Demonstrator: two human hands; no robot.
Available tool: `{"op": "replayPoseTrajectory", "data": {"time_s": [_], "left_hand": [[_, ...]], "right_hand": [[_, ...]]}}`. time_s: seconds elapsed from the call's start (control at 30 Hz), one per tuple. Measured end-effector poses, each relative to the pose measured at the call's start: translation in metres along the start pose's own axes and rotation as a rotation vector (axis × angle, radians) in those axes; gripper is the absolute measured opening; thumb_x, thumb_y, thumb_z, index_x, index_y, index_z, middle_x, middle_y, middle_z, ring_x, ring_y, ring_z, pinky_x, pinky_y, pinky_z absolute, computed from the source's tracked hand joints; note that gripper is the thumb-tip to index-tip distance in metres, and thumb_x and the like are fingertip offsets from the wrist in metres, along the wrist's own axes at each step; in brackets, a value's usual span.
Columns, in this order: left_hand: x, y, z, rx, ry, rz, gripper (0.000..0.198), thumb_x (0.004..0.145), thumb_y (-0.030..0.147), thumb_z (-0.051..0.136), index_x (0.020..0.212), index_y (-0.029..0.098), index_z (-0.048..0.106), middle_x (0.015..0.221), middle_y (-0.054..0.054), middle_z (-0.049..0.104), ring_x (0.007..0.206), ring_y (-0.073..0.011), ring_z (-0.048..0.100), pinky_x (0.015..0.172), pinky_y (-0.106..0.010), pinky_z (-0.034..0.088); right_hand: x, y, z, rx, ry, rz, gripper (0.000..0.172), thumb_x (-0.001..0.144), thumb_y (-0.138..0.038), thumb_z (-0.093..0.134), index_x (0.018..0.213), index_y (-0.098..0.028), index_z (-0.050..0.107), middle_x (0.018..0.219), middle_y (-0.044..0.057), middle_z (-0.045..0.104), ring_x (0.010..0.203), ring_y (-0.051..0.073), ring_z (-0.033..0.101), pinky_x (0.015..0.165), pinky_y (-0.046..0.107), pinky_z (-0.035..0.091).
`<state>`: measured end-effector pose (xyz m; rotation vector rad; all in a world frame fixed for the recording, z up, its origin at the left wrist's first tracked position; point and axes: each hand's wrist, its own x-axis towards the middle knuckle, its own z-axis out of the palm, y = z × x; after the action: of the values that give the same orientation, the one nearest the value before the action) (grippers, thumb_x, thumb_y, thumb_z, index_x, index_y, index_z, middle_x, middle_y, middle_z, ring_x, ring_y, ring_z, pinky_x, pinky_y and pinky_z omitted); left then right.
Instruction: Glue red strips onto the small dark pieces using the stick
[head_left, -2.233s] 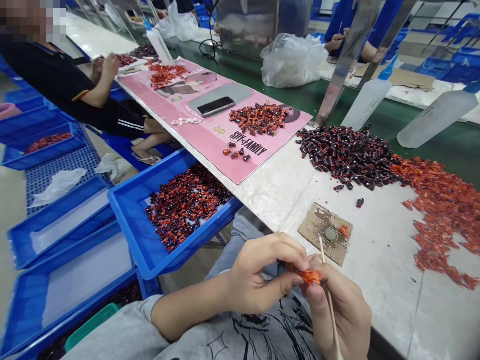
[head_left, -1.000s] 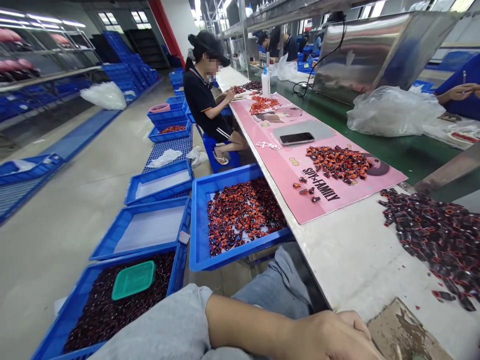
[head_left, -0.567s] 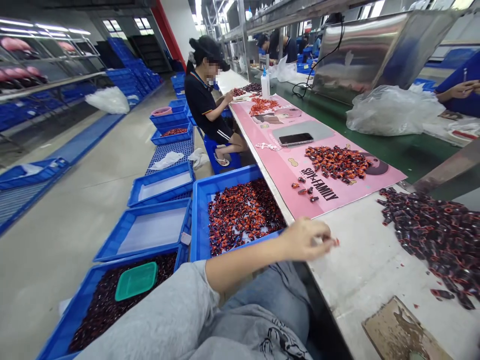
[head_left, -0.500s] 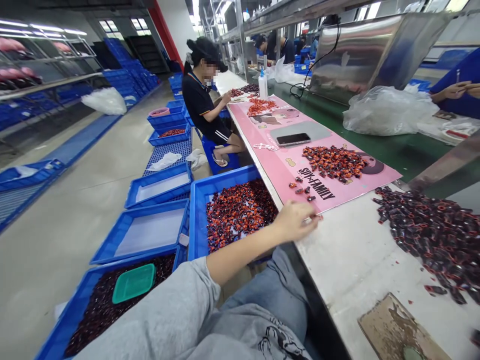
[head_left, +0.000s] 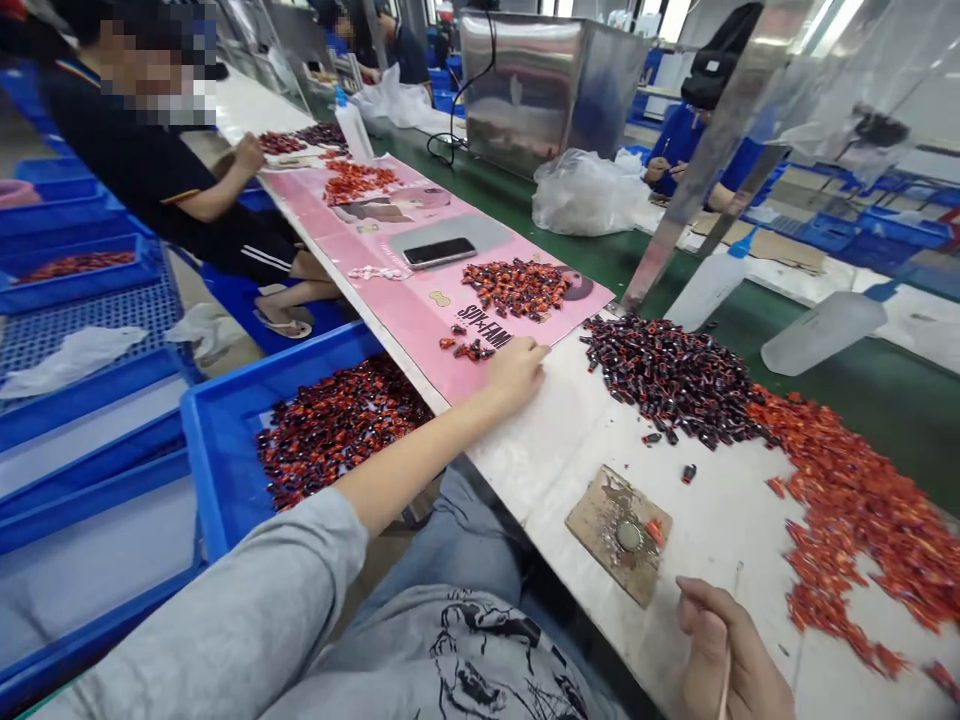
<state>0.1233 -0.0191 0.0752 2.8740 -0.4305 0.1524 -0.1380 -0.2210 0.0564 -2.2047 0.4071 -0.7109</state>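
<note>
My left hand (head_left: 516, 374) rests over the near edge of the pink mat (head_left: 442, 375), fingers bent together; what they hold, if anything, is hidden. Just beyond it lie several loose red-and-black pieces (head_left: 472, 350), with a larger pile of red-and-black pieces (head_left: 517, 288) farther back. My right hand (head_left: 731, 650), at the lower right, is closed around a thin stick (head_left: 724, 685). Ahead of that hand is a brown board (head_left: 606, 535) bearing a small round cap (head_left: 628, 537) and an orange-red piece (head_left: 656, 531). One dark piece (head_left: 688, 473) lies apart from the dark pile (head_left: 667, 380).
Orange-red pieces (head_left: 862, 510) spread over the right side of the white table. Two squeeze bottles (head_left: 709, 285) lean or lie behind. A phone (head_left: 439, 252) sits on the mat. A blue bin (head_left: 225, 480) of pieces stands at left, near a seated person (head_left: 142, 170).
The view has swung right, bringing my right hand, the board and the orange-red pieces into sight. My left hand stays near the mat's near edge.
</note>
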Motion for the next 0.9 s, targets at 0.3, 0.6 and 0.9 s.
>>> {"op": "replayPoseTrajectory", "data": {"time_s": [0.3, 0.6, 0.9], "left_hand": [[0.052, 0.085, 0.01, 0.076, -0.154, 0.088, 0.03, 0.098, 0.034, 0.066, 0.12, 0.014, 0.066, 0.124, -0.011, 0.068, 0.111, -0.0245, 0.067, 0.095, -0.046, 0.058], [0.02, 0.068, 0.015, 0.121, -0.065, 0.077, 0.027, 0.099, 0.032, 0.063, 0.119, 0.013, 0.065, 0.121, -0.01, 0.068, 0.109, -0.0241, 0.066, 0.095, -0.046, 0.056], [-0.067, 0.048, 0.008, -0.118, 0.03, 0.164, 0.017, 0.092, 0.011, 0.045, 0.089, 0.013, 0.062, 0.097, -0.019, 0.066, 0.103, -0.0333, 0.062, 0.092, -0.044, 0.048]], "right_hand": [[0.012, 0.015, -0.006, 0.129, -0.095, -0.129, 0.046, 0.104, -0.054, 0.045, 0.098, -0.018, 0.074, 0.075, 0.004, 0.063, 0.077, 0.021, 0.064, 0.07, 0.032, 0.051], [0.008, 0.013, 0.0, 0.402, 0.099, -0.05, 0.072, 0.094, -0.082, 0.036, 0.123, -0.021, 0.059, 0.103, 0.007, 0.06, 0.095, 0.023, 0.058, 0.093, 0.041, 0.045], [0.007, -0.004, 0.002, 0.416, 0.058, 0.048, 0.025, 0.093, -0.046, 0.07, 0.1, -0.022, 0.074, 0.098, 0.005, 0.075, 0.092, 0.02, 0.069, 0.084, 0.032, 0.053]]}}
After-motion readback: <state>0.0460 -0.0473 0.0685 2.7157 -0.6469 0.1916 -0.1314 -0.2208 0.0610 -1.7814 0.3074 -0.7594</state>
